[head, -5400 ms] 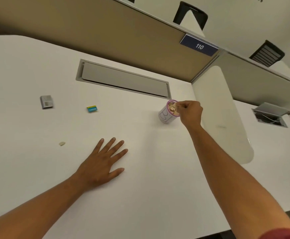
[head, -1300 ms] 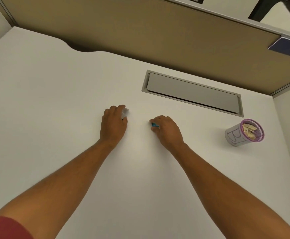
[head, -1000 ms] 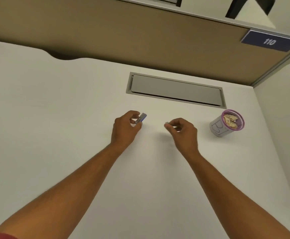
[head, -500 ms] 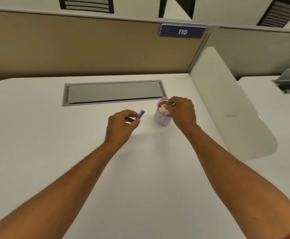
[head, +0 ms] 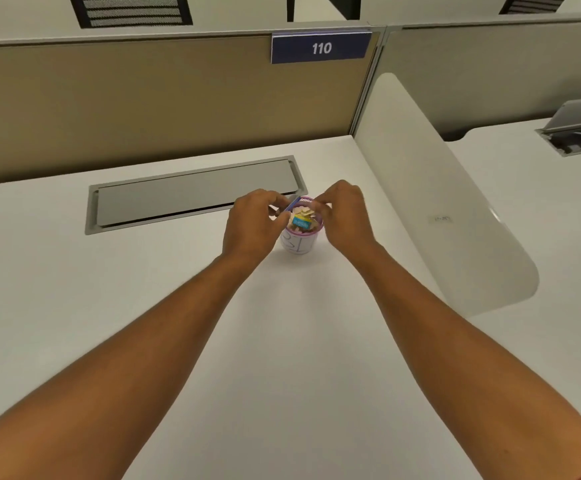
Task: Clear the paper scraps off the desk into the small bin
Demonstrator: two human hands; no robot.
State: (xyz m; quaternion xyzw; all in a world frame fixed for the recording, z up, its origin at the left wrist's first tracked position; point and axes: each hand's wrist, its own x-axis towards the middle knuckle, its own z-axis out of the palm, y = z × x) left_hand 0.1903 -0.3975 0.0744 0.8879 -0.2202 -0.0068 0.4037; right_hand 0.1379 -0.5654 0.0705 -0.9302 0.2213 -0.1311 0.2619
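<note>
The small white bin [head: 298,242] with a purple rim stands on the white desk [head: 282,341], filled with beige paper scraps. A blue-and-yellow scrap [head: 300,222] lies on top of the pile inside it. My left hand [head: 252,225] is at the bin's left rim, pinching a grey scrap with a blue edge [head: 292,204] over the opening. My right hand [head: 342,213] hovers at the bin's right rim with its fingers curled and apart; nothing shows in it.
A grey cable hatch [head: 192,194] is set into the desk behind the bin. A tan partition [head: 143,98] with a "110" sign [head: 321,47] closes the back. A white rounded divider panel [head: 438,202] stands to the right.
My right hand let the blue-and-yellow scrap fall into the bin. My left hand carried the grey scrap rightward to the bin's rim. The view shifted a little toward the bin.
</note>
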